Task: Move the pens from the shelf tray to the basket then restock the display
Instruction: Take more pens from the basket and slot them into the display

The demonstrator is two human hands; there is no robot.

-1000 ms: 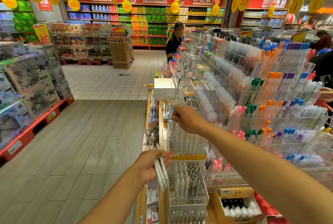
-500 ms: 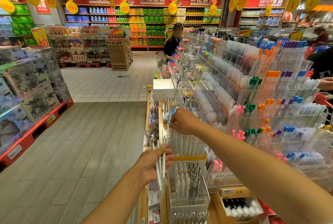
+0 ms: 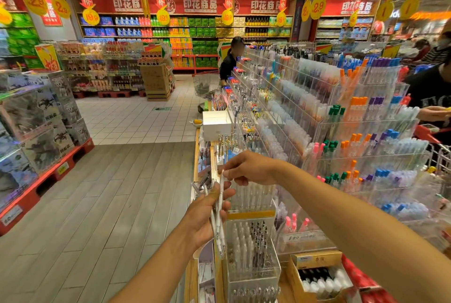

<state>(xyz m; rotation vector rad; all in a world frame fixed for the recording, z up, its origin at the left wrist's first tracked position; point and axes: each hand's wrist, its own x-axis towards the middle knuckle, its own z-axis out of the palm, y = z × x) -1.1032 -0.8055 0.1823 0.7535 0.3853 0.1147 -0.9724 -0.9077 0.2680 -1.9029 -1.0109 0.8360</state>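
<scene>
- Left hand [image 3: 207,215]: closed around a small bundle of white pens [image 3: 218,224], held roughly upright beside the display, tips down. It appears to serve as the collecting hand, which would explain its position close to the tray.
- Right hand [image 3: 249,168]: fingers pinched on the top of one white pen, directly above the left hand's bundle. Judgement: this pen is being passed into the bundle.
- Shelf tray [image 3: 253,199]: clear acrylic compartment just behind both hands, with a row of white pens standing in it. Removal is therefore not complete.
- Lower compartment [image 3: 252,249]: below the tray's yellow strip, holding white and dark pens upright.
- Open cardboard box [image 3: 317,271]: to the right at the display's base, containing dark and white capped items; possibly restocking stock, cannot confirm.
- Basket: not identifiable in view; the transfer step is not yet done.
- Surroundings: tiered acrylic racks [image 3: 353,132] of coloured pens run along the aisle; other people stand further along and at right.
</scene>
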